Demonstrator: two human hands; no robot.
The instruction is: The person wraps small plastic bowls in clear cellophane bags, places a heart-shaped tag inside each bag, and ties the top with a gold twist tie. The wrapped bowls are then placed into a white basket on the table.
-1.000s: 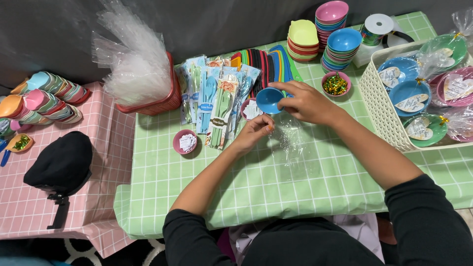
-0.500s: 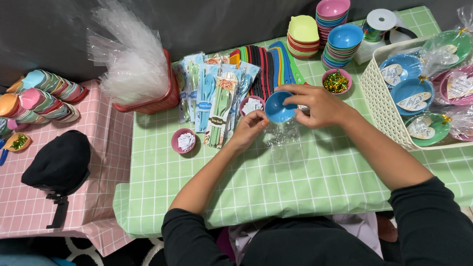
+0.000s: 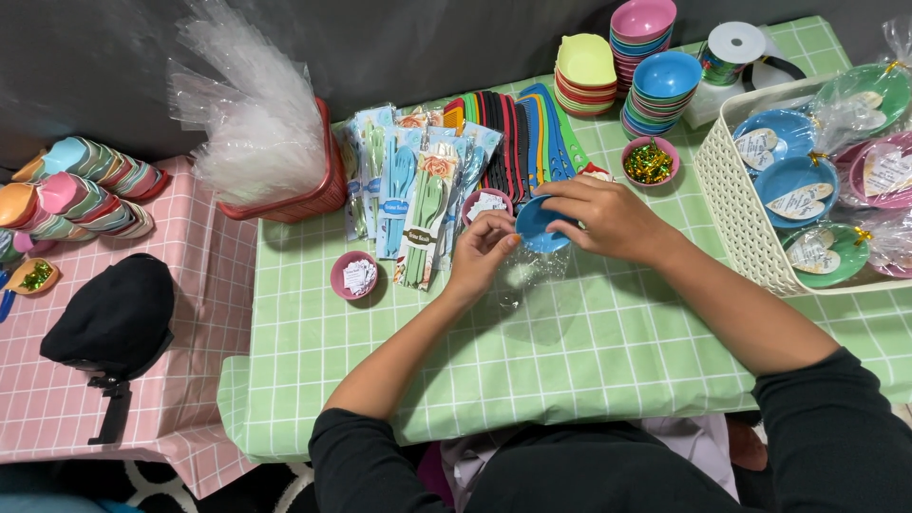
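- While the right hand (image 3: pixel 613 220) grips a small blue bowl (image 3: pixel 540 224) by its rim, fingers curled around it, the left hand (image 3: pixel 483 255) pinches the mouth of a clear plastic bag (image 3: pixel 532 285) just under the bowl.
- Bowl and bag are held together above the green checked tablecloth (image 3: pixel 570 370); the bowl looks only at the bag's opening, not yet inside, so this piece seems barely begun.
- Just left of the bowl sits a pink dish of paper tags (image 3: pixel 486 203), and beyond that, packets of plastic cutlery (image 3: pixel 418 190).
- Behind the bowl lies a row of coloured combs (image 3: pixel 518 133); further back stand stacks of unwrapped bowls (image 3: pixel 646 66), apparently still to do.
- Right of the bowl, a white basket (image 3: pixel 736 204) holds bowls already bagged and tagged.
- Far left of the bowl, a red holder of spare clear bags (image 3: pixel 252 123).
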